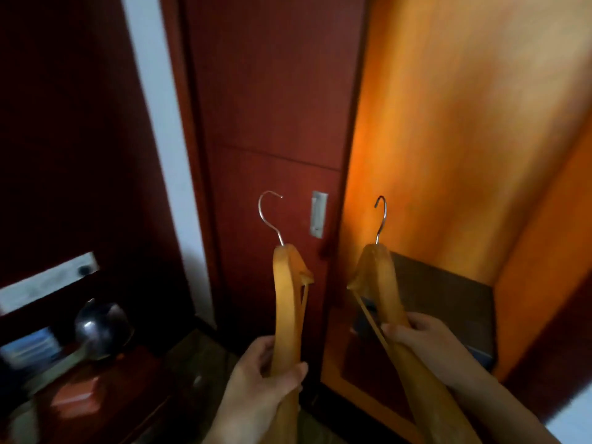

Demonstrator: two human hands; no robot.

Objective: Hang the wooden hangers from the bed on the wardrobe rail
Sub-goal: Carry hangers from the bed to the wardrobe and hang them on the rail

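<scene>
Hangers [288,315] [376,277] held hook-up, side by side, in both hands [262,376] [426,350].

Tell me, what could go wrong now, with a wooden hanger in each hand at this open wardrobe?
The rail is out of view, so each hook must be aimed one-handed; a miss could drop the right hanger, held by the right hand, onto the dark box below. The left hanger, in the left hand, points at the red door; its hook might scrape it.
</scene>
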